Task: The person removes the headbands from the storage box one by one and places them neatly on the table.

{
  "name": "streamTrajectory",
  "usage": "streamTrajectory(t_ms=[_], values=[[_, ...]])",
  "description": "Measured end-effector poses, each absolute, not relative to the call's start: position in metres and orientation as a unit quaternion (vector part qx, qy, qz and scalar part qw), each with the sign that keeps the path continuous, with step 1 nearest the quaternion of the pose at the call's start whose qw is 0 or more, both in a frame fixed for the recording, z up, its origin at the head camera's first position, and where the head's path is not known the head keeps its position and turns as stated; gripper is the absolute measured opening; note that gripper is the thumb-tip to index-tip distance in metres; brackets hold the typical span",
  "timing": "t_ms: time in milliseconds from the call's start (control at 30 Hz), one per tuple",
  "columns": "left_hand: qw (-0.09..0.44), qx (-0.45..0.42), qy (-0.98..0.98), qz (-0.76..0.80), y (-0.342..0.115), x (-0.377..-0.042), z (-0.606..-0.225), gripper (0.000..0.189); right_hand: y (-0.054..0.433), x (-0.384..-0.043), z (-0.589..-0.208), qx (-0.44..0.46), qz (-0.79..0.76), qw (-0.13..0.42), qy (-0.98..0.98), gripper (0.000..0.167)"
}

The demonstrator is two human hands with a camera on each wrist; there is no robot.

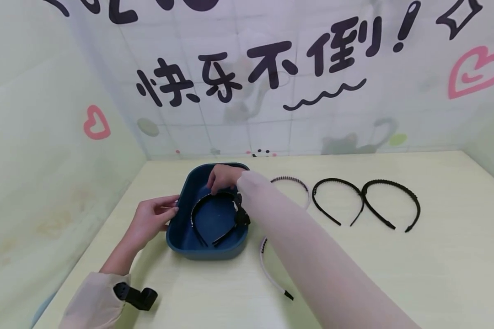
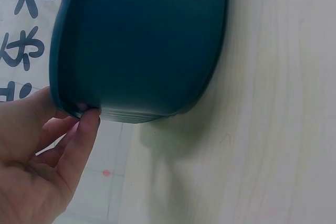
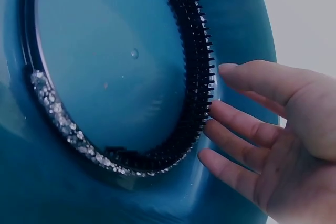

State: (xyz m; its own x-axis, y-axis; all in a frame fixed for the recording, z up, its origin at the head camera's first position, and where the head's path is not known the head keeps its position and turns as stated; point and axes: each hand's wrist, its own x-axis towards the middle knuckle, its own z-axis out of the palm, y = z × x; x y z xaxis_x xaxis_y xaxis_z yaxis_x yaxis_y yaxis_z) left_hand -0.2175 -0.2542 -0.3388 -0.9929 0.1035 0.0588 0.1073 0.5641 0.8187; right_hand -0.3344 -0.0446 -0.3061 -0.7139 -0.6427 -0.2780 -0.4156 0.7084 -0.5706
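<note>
A dark blue plastic basin (image 1: 214, 254) stands at the left of the table, and my left hand (image 1: 154, 214) pinches its left edge. In the left wrist view the thumb and fingers meet on the basin's rim. Inside the basin lies a black headband (image 1: 194, 219) with a dark bow on its right side. The right wrist view shows its comb teeth and glittery outer face. My right hand (image 1: 225, 177) reaches in at the headband's top curve. Its fingers (image 3: 236, 124) are spread beside the band's edge; whether they touch it I cannot tell.
Right of the basin lie a pale toothed headband (image 1: 290, 178), a black toothed one (image 1: 337, 180) and a thicker black one (image 1: 389, 182). Nearer me, a white headband (image 1: 268, 274) is partly under my right sleeve. A printed cloth wall stands behind the table.
</note>
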Motion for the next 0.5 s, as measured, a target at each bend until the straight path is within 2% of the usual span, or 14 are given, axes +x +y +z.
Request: streamTrajectory(t_ms=[500], values=[[0.000, -0.059, -0.883, -0.466, -0.2538, -0.2166, -0.3382, 0.040, -0.0461, -0.3334, -0.3139, -0.255, -0.259, 0.244, 0.899, 0.029]])
